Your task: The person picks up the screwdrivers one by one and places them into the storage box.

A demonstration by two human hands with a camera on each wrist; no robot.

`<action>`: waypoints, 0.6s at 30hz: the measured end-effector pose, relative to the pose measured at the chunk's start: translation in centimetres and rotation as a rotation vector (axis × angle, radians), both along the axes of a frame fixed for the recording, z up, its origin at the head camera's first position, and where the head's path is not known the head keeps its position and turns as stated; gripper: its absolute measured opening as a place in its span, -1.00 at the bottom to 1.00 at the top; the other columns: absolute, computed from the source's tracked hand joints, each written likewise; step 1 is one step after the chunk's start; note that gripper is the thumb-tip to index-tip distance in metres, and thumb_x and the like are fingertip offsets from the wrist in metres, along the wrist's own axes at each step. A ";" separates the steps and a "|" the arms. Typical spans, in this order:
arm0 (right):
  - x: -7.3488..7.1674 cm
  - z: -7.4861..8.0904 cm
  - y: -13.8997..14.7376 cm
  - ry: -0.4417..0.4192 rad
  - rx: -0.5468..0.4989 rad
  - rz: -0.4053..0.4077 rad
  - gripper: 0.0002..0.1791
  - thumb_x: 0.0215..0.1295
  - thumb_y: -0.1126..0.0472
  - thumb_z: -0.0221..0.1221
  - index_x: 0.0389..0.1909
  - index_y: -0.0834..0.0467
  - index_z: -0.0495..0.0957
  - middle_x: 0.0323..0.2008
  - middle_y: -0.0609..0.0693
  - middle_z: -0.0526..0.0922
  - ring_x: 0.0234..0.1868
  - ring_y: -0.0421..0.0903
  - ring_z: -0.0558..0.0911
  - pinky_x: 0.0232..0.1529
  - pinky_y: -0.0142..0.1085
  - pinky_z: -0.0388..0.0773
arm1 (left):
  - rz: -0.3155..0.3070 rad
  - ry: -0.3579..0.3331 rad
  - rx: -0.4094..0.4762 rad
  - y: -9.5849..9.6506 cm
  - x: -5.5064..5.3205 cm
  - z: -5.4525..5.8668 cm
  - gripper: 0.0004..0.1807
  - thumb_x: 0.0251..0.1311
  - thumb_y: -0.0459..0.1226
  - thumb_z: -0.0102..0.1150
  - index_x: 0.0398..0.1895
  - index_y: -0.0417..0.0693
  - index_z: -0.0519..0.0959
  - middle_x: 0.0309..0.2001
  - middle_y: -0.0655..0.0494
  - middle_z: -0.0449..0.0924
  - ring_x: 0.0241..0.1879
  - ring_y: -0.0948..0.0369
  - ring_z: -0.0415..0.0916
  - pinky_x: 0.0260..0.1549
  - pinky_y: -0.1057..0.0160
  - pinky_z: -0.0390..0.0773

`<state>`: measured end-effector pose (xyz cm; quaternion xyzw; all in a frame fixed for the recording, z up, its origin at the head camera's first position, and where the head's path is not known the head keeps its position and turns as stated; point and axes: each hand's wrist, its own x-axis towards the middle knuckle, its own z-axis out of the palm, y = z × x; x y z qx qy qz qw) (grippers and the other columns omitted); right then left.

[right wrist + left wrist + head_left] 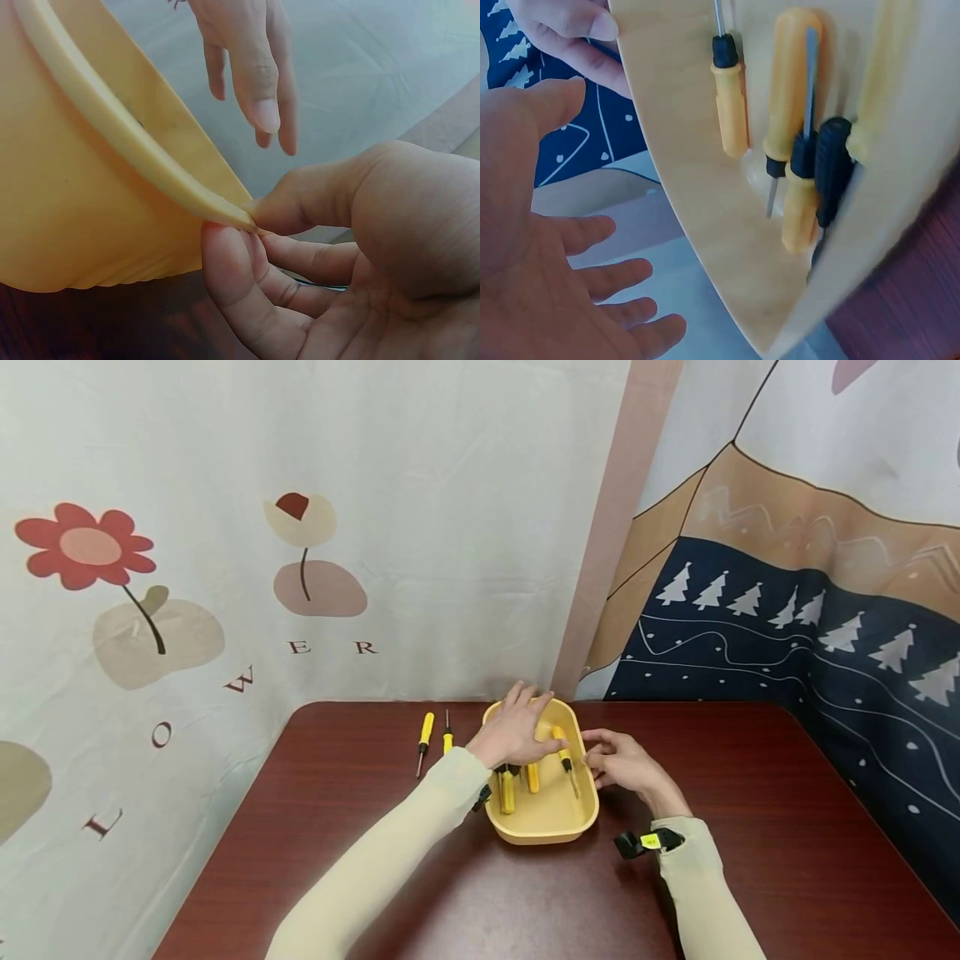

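Observation:
A yellow plastic basin (551, 831) stands on the table with several screwdrivers (507, 793) lying in it. They have yellow or black handles, as the left wrist view shows more closely. Over the basin's far part reaches my left hand (516, 728), its fingers spread and holding nothing. In the left wrist view that hand (525, 255) appears beside the rim, fingers apart. My right hand (628, 766) is at the basin's right side. Its thumb and fingers pinch the rim (172, 176), seen plainly in the right wrist view.
Left of the basin, two yellow-handled screwdrivers lie on the dark red table (352, 827): one screwdriver (425, 732) farther left, another screwdriver (447, 742) nearer the basin. A printed curtain (450, 527) hangs behind the table.

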<state>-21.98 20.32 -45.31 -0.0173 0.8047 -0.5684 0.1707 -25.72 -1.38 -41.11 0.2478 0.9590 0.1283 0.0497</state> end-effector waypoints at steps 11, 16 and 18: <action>-0.1 -0.3 -0.1 0.001 0.003 -0.007 -0.39 0.36 0.38 0.09 0.43 0.35 0.29 -0.19 0.18 0.63 -0.43 -0.11 0.64 -0.36 -0.27 0.74 | 0.056 0.011 0.028 -2.0 -0.4 -0.2 0.00 0.29 0.34 0.10 0.66 0.12 0.04 0.63 -0.05 0.00 0.67 -0.05 -0.24 0.62 -0.15 0.02; -0.2 -0.5 0.0 -0.003 0.007 -0.016 -0.40 0.34 0.39 0.10 0.41 0.33 0.32 -0.22 0.17 0.63 -0.44 -0.09 0.64 -0.36 -0.27 0.74 | 0.096 -0.012 0.039 -3.1 -0.5 -0.3 0.04 0.28 0.39 0.06 0.67 0.14 -0.02 0.65 -0.08 -0.05 0.67 -0.08 -0.27 0.62 -0.17 -0.01; -0.3 -0.5 0.0 -0.004 0.009 -0.023 -0.40 0.33 0.38 0.11 0.41 0.33 0.33 -0.22 0.17 0.63 -0.44 -0.08 0.63 -0.37 -0.26 0.74 | 0.111 -0.013 0.050 -3.5 -0.6 -0.3 0.06 0.26 0.40 0.06 0.68 0.14 -0.03 0.65 -0.09 -0.07 0.67 -0.09 -0.28 0.62 -0.19 -0.02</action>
